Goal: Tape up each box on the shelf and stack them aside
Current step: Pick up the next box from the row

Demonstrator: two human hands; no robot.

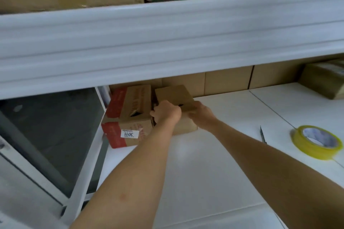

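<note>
Both grips curl round our plain box: left hand (166, 112) at its near-left corner, right hand (200, 115) at its right edge. It (175, 96) sits on the shelf (214, 154) beside stacked boxes (130, 115); probably light, stiff cardboard, best held by opposite edges.

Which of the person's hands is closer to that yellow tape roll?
Right. The right hand grips the plain box, well left of the tape roll; the left hand is farther left.
</note>
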